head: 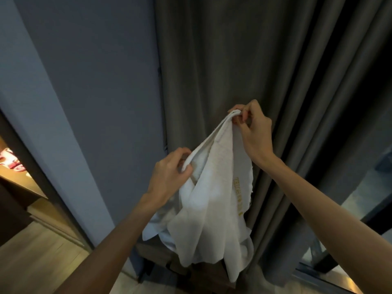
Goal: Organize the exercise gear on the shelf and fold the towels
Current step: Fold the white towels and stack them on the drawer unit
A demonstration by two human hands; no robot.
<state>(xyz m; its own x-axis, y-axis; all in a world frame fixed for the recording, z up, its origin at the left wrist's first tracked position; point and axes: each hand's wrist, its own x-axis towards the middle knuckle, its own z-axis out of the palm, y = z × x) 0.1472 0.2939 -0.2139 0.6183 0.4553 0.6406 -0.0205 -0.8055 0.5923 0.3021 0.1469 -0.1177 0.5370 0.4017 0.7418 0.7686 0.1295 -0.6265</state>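
Your left forearm [110,247] rises from the bottom edge of the view, closest to you, and your right forearm [328,204] comes in from the right edge. Both are bare.

At the far left, a lit wooden desk [23,187] carries some red and white things [10,160], too blurred to name. Pale wooden floor [31,262] lies below it. Next comes a blue-grey wall [95,81].

Your left grip [169,177] is curled round a bunched edge of a white towel [212,209], with the fingers pinching the cloth. The towel hangs in the air between your hands, in front of the wall's corner and a curtain. Gold lettering [238,196] runs down its right side and is not readable. Its lower folds drop towards a low, dark wooden piece of furniture [161,257]; you cannot tell whether they touch it.

Your right grip [254,134] is higher than the left. It pinches the towel's top corner between thumb and fingertips, so the upper hem slopes tautly down to your left hand.

Behind hangs a grey-brown curtain [233,60] in long folds. At the far right is a glass panel [339,240] in a dark frame.
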